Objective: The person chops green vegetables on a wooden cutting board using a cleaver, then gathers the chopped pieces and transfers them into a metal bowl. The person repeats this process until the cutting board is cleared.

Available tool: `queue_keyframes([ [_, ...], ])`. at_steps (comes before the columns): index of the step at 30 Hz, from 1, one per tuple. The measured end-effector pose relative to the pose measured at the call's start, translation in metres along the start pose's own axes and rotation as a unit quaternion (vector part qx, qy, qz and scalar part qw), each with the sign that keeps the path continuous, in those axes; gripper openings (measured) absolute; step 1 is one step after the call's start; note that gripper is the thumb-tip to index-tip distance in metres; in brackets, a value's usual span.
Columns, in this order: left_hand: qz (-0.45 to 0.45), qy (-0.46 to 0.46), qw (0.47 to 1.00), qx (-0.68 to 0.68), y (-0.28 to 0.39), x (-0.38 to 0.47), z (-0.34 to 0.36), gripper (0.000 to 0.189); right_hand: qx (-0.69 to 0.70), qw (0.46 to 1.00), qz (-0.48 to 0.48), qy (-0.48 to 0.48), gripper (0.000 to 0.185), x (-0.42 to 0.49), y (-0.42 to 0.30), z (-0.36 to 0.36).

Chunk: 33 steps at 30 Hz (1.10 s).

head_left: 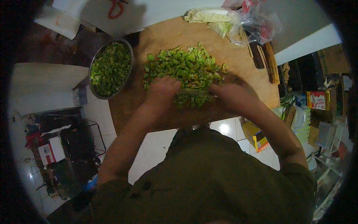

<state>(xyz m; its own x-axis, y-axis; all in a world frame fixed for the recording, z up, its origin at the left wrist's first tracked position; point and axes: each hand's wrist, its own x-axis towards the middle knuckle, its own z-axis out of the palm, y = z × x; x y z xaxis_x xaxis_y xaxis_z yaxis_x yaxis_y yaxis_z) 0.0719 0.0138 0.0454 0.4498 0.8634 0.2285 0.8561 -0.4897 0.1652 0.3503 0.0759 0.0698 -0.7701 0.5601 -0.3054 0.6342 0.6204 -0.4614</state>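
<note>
Chopped green leaf vegetable lies in a wide heap on a wooden board, with orange bits mixed in. My right hand is closed at the heap's near right side, around what looks like the handle of a knife. Its thin blade lies crosswise over the greens, dim and hard to make out. On the heap's near left side rests my left hand, knuckles up and fingers curled, close to the blade's other end. Whether those fingers grip anything is hidden. Some chopped pieces lie on the near side of the blade.
A metal bowl full of chopped greens stands at the board's left edge. Napa cabbage and a clear plastic bag lie at the back. A dark cleaver-like blade and a wooden stick are far right. Red-handled scissors sit behind.
</note>
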Motion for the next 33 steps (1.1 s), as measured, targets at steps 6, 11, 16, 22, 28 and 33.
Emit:
queue_keyframes([
  [6,0.137,-0.051,0.987,0.067,-0.051,0.062,0.02,0.013,0.199,0.973,0.118,-0.022,0.042,0.008,-0.034,0.034],
  [11,0.148,-0.071,0.984,0.073,-0.065,0.072,0.056,0.009,0.193,0.959,0.208,-0.012,0.036,0.028,-0.049,0.063],
  [16,0.162,-0.108,0.981,-0.002,-0.071,0.08,0.035,0.01,0.174,0.962,0.207,0.042,0.032,0.028,-0.057,0.058],
  [22,0.204,-0.104,0.973,0.008,-0.07,0.086,0.016,0.012,0.178,0.96,0.137,0.165,0.035,0.009,-0.071,0.072],
  [28,0.196,-0.083,0.977,0.015,-0.066,0.088,0.051,0.014,0.119,0.957,0.21,0.164,0.042,0.023,-0.051,0.099],
  [33,0.201,-0.137,0.97,-0.012,-0.069,0.106,0.038,0.021,0.146,0.951,0.207,0.178,0.037,0.013,-0.039,0.063],
])
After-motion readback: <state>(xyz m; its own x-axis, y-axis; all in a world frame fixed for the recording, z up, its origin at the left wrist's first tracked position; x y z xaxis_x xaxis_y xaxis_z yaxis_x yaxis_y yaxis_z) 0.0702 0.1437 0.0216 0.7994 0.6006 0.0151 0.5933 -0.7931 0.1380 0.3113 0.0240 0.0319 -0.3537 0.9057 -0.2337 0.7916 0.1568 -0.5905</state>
